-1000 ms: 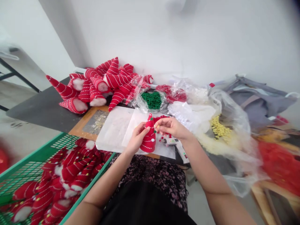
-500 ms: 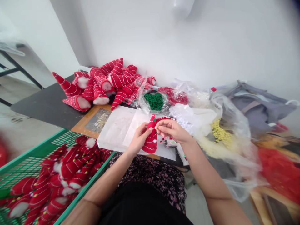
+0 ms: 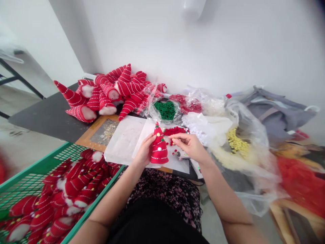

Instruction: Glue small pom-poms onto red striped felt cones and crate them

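The red striped cone (image 3: pixel 159 157) is upright above the worktop (image 3: pixel 43 118), grasped by the left hand (image 3: pixel 143 151); white, yellow and green dots are on, its visible base bare. Just beside, the right hand (image 3: pixel 190 145) pinches a small yellow piece (image 3: pixel 173 139). Piled cones (image 3: pixel 130 88) look undotted; dotted ones (image 3: pixel 73 186) lie in the green crate (image 3: pixel 54 153).

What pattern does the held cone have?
The cone has dashed white stripes on red; head view.

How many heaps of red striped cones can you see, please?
2: the first heap at the back of the dark table, the second heap in the green basket, lower left. A single cone is in the left hand; more heaps may be hidden.
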`<state>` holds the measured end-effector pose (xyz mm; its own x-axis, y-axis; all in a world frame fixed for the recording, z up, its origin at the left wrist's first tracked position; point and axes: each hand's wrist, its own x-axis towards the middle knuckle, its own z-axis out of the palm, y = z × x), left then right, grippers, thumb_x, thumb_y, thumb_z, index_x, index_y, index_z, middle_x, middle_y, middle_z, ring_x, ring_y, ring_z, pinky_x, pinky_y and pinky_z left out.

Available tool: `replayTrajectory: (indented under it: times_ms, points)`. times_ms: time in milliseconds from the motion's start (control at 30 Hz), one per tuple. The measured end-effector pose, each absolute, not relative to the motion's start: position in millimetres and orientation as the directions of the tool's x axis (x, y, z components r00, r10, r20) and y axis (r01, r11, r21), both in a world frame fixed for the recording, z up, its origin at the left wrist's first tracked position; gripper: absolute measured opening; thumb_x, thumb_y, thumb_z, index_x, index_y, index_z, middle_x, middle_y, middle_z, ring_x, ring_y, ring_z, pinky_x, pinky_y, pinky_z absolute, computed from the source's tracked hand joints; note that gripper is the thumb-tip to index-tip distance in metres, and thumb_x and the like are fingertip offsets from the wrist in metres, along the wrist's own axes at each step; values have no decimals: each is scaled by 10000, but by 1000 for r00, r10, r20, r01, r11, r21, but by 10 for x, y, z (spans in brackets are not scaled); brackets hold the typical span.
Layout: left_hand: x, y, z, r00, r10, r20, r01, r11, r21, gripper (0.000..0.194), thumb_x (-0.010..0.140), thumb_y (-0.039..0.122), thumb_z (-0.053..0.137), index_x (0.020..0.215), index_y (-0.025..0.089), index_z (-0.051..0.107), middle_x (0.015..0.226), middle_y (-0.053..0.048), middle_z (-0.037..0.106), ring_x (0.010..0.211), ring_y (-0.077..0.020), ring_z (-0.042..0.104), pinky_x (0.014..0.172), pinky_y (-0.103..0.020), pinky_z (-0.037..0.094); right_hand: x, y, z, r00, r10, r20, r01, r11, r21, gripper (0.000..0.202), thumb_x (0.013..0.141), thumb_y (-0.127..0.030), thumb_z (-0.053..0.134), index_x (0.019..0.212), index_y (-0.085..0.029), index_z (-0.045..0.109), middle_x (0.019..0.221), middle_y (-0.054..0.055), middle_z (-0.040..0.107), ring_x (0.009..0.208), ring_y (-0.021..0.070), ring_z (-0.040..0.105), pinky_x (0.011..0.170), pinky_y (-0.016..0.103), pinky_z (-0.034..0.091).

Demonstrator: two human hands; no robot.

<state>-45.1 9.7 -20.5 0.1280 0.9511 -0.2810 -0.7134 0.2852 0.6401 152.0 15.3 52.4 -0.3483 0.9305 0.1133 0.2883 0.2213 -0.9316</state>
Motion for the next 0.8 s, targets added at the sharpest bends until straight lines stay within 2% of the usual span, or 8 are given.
replayTrajectory:
  times_ms: [133, 300, 400, 567, 633, 700, 800]
  points:
    - [-480, 121, -204, 164, 939, -303, -738, 321, 594, 382, 748, 390, 902, 1014, 173, 733, 874, -50, 788, 785, -224, 763, 742, -312, 603, 1366, -11, 387, -322, 924, 207, 355, 320, -878, 261, 985, -402, 673, 1094, -255, 859, 951, 81, 787, 756, 211, 692, 639, 325, 555]
    - [-493, 132, -214, 190, 922, -337, -760, 356, 544, 374, 740, 387, 898, 994, 167, 734, 930, -90, 811, 927, -302, 797, 827, -388, 646, 1276, -101, 321, -264, 925, 275, 392, 363, -845, 166, 976, -343, 688, 1028, -261, 822, 892, 61, 795, 699, 213, 688, 672, 347, 563]
    - [-481, 127, -198, 196, 924, -327, -763, 354, 541, 371, 761, 387, 880, 1022, 165, 738, 977, -105, 820, 1005, -326, 798, 859, -407, 653, 1244, -105, 309, -257, 910, 326, 395, 407, -824, 145, 976, -347, 704, 960, -277, 829, 898, 66, 802, 734, 230, 702, 702, 372, 585]
    - [-473, 122, -173, 203, 920, -334, -762, 363, 537, 401, 758, 384, 885, 1063, 160, 753, 1004, -112, 828, 981, -324, 803, 841, -402, 657, 1240, -101, 264, -219, 888, 405, 335, 458, -823, 160, 964, -386, 740, 970, -320, 886, 908, 73, 782, 768, 240, 704, 717, 397, 596]
    - [-473, 130, -180, 188, 918, -349, -759, 361, 541, 405, 747, 386, 895, 1055, 160, 760, 980, -102, 827, 912, -302, 804, 797, -379, 654, 1302, -64, 249, -154, 920, 359, 306, 390, -868, 179, 943, -408, 765, 1032, -317, 891, 899, 65, 765, 747, 221, 675, 678, 374, 573]
    - [-467, 142, -193, 159, 920, -357, -755, 347, 556, 408, 736, 391, 905, 1043, 162, 764, 934, -84, 820, 827, -267, 791, 745, -351, 641, 1390, -2, 251, -92, 964, 250, 258, 266, -929, 285, 922, -453, 776, 1119, -275, 879, 828, 44, 722, 671, 183, 610, 598, 328, 512]
    - [-439, 156, -214, 86, 935, -345, -742, 291, 604, 411, 709, 379, 923, 1024, 177, 751, 910, -53, 809, 766, -226, 760, 716, -323, 619, 1491, 79, 306, -116, 989, 91, 180, 111, -977, 481, 916, -527, 741, 1244, -187, 830, 730, 3, 651, 595, 136, 532, 557, 287, 449]
